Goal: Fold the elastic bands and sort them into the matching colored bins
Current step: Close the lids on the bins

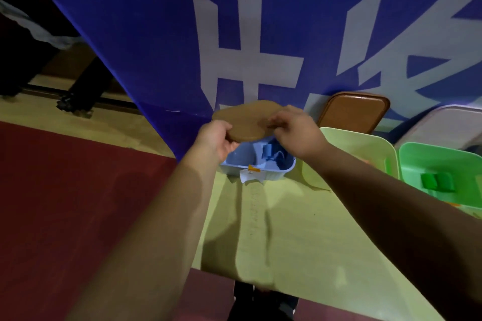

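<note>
A: Fingers first, what's held?
B: One end of the brown band [245,120] is gripped by the left hand [216,138], thumb on top, fingers curled underneath. The other end is pinched by the right hand [294,130]. Nothing's left open on either side.
A: Band's lie?
B: It's stretched flat btwn the two grips, long axis approx side to side, the right end carried a bit farther out than the left. Whether a fold's been made yet can't be told; it reads as one wide flat loop.
A: What's under the fingers?
B: The blue bin [281,171] is set directly below, w/ blue pieces seen inside. Wrong colour, so no drop is wanted here.
A: And the match?
B: The brown bin [354,112] is propped beyond the right fingers and off to their right, leant against the blue banner [156,34]. It's judged the target. The right hand is nearer to it; the left is well apart.
A: Other bins?
B: A yellow-green bin [360,146] is placed just right of the right wrist, a green bin [443,161] farther right w/ green folded bands [438,181] in it, all on the yellow table [300,229].
A: Next move?
B: Prob. the ends are to be brought together to halve the band, then it's to be carried out and rightward by the right hand
</note>
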`<state>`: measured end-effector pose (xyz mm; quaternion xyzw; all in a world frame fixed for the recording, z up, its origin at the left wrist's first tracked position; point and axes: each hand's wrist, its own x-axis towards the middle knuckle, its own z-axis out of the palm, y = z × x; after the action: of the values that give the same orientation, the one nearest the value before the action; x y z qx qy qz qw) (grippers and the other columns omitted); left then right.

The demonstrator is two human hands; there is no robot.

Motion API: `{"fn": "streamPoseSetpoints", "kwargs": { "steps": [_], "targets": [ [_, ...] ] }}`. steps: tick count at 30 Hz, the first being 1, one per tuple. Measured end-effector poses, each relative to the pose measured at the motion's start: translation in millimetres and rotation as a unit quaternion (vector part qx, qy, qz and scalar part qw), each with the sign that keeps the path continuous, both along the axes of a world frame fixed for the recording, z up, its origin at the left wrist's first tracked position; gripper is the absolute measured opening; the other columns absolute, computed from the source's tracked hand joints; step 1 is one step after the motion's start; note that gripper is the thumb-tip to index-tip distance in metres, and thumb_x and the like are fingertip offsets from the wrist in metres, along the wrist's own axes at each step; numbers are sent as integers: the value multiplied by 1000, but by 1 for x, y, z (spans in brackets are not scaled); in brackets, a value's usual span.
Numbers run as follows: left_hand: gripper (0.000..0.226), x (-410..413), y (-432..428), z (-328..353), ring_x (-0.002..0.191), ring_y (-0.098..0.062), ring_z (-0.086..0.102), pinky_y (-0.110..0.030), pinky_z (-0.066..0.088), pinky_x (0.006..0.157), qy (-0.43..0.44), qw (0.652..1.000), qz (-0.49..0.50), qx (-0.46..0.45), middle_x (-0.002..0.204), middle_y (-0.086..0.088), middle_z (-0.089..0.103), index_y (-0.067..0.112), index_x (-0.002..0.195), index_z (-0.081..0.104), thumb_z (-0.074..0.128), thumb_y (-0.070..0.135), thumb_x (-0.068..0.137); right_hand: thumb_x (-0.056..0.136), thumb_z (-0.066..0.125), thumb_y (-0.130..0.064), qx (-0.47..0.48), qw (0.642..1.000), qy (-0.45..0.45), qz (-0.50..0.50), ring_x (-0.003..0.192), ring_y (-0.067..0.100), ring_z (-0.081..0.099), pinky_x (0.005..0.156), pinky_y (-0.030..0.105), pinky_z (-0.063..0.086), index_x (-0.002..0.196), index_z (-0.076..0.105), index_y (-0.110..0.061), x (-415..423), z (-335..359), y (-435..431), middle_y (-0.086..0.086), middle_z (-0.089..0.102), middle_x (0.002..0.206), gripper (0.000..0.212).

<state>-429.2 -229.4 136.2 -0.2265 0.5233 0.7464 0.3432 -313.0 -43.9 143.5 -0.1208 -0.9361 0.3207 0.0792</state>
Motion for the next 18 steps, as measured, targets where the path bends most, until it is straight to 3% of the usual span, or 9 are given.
{"fn": "streamPoseSetpoints", "kwargs": {
  "steps": [3, 6, 9, 12, 14, 16, 18],
  "targets": [
    [34, 1, -19, -10, 112, -34, 68, -50, 59, 80, 10, 999, -27, -22, 126, -17, 67, 5, 135, 54, 41, -6, 106, 94, 61, -26, 71, 987, -48, -133, 117, 40, 58, 105, 45, 46, 127, 71, -16, 5, -9, 18, 12, 63, 128, 36],
    [35, -1, -30, -25, 106, -28, 69, -44, 60, 75, 47, 996, -65, -45, 122, -15, 69, 6, 139, 57, 40, -4, 109, 94, 73, -34, -58, 975, -122, -176, 115, 34, 61, 93, 41, 49, 135, 60, -8, 7, -18, 21, 11, 63, 126, 50],
    [33, -6, -40, -48, 106, -23, 73, -44, 62, 90, 142, 975, -101, -135, 118, -7, 76, 10, 137, 66, 53, 4, 107, 93, 70, -27, -107, 968, -132, -185, 101, 33, 66, 73, 36, 48, 125, 62, -6, 9, -34, 19, 10, 70, 110, 39],
    [21, -11, -50, -68, 96, -24, 76, -47, 61, 92, 318, 875, -180, -319, 100, -3, 81, 13, 117, 78, 69, 18, 99, 88, 63, -25, -80, 965, -148, -199, 90, 37, 66, 70, 32, 41, 110, 68, -5, 12, -50, 17, 14, 72, 99, 30],
    [16, -12, -51, -76, 89, -28, 74, -41, 58, 77, 369, 824, -207, -377, 92, -7, 79, 10, 107, 79, 70, 20, 97, 84, 62, -20, -62, 969, -147, -189, 81, 35, 65, 64, 31, 40, 98, 74, -7, 13, -56, 13, 14, 73, 91, 22],
    [17, -15, -49, -81, 83, -33, 69, -35, 42, 63, 401, 777, -222, -431, 87, -12, 73, 6, 96, 75, 70, 22, 98, 85, 61, -12, -57, 972, -135, -186, 75, 35, 63, 61, 31, 39, 90, 74, -4, 13, -57, 8, 15, 72, 84, 15],
    [20, -17, -46, -85, 84, -35, 64, -33, 37, 66, 422, 744, -229, -465, 94, -16, 66, 3, 97, 71, 68, 23, 100, 87, 59, -8, -50, 973, -127, -184, 74, 38, 61, 60, 35, 40, 85, 70, 1, 12, -56, 3, 18, 70, 81, 14]
  ]
}}
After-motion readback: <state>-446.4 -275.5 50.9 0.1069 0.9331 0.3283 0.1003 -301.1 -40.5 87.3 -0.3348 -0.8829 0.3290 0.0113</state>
